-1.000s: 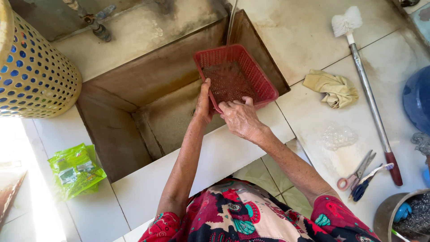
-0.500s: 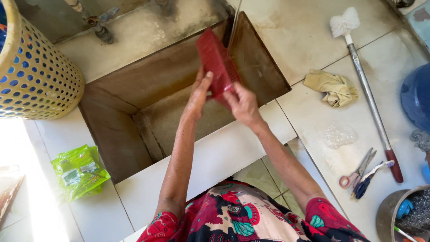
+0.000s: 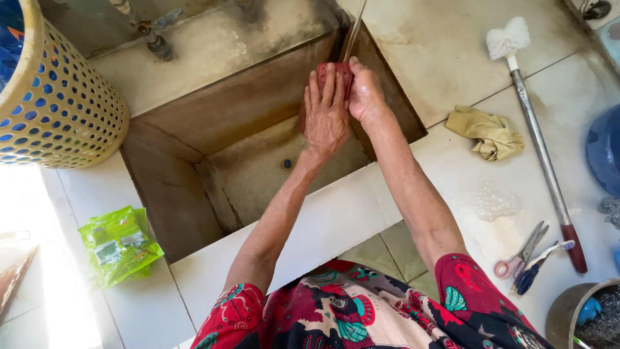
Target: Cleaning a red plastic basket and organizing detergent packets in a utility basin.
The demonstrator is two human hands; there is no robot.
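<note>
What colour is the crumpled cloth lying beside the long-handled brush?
The crumpled cloth is pale yellow, seen best in the head view.

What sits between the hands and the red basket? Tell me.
Nothing visible. The left hand lies flat on the red basket and the right hand grips its edge, both in direct contact over the sink.

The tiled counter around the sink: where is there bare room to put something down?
Free: the white ledge in front of the sink, and tile between yellow cloth and brush top. Crowded: right side by scissors. Both hands hold a red basket.
</note>
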